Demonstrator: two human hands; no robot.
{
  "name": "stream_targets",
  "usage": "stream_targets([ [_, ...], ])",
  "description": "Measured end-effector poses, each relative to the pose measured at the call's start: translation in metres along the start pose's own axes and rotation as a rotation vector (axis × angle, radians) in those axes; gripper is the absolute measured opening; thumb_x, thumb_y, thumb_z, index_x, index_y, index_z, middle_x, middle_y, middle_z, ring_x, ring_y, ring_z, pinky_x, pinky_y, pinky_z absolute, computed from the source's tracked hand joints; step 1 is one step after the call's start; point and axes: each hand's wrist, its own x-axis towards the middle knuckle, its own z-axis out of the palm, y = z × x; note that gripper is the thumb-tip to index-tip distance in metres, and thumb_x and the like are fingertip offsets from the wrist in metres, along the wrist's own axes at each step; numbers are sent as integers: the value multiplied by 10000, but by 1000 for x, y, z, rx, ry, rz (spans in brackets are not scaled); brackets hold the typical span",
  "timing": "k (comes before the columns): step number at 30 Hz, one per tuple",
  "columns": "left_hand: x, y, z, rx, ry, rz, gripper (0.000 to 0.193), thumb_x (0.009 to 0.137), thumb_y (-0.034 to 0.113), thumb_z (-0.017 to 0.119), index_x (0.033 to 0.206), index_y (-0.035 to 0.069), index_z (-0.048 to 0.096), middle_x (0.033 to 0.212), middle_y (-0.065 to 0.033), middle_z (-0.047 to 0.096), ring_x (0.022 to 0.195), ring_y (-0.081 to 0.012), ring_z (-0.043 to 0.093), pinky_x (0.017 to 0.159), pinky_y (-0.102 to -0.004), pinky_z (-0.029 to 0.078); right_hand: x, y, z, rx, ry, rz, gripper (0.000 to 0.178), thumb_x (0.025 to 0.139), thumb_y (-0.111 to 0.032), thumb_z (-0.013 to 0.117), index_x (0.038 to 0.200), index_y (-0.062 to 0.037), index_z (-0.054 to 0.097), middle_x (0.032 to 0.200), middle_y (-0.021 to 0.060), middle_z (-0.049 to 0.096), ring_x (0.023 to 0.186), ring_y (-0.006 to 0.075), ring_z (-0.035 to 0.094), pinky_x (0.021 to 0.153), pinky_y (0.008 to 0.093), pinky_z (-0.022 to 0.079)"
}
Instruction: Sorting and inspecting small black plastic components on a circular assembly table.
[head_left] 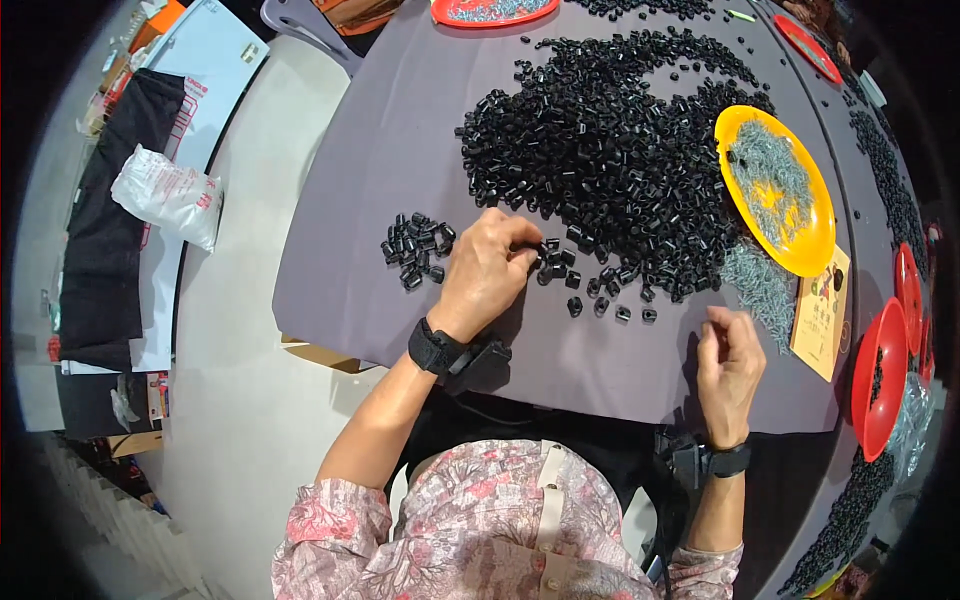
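My left hand (487, 268) is closed in a pinch at the near edge of a big heap of small black plastic pieces (590, 150). A black piece shows at its thumb and forefinger, beside several loose ones. To its left lies a smaller group of black pieces (410, 245). My right hand (731, 362) is half curled near the table's front edge, thumb and fingers drawn together; what they hold, if anything, I cannot make out. Just beyond it is a pile of small silvery screws (757, 285). More screws lie in a yellow oval plate (822, 225).
A printed tan card (818, 318) lies under the yellow plate's near edge. Red dishes stand on the right, one holding black pieces (880, 390), and a red plate (495, 17) of screws at the far side. Grey cloth (350, 200) covers the table. A white bag (168, 195) rests on the left.
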Motion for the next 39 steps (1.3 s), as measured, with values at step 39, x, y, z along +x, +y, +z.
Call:
stream_targets([
  [39,-56,43,10,-1098,-356,-302,114,923,32,636,1019,-19,605,882,-71,669,753,-123,658,685,-257,557,-1,-78,47,979,-173,242,82,939,31,549,992,50,608,1033,83,576,781,110,591,702,238,503],
])
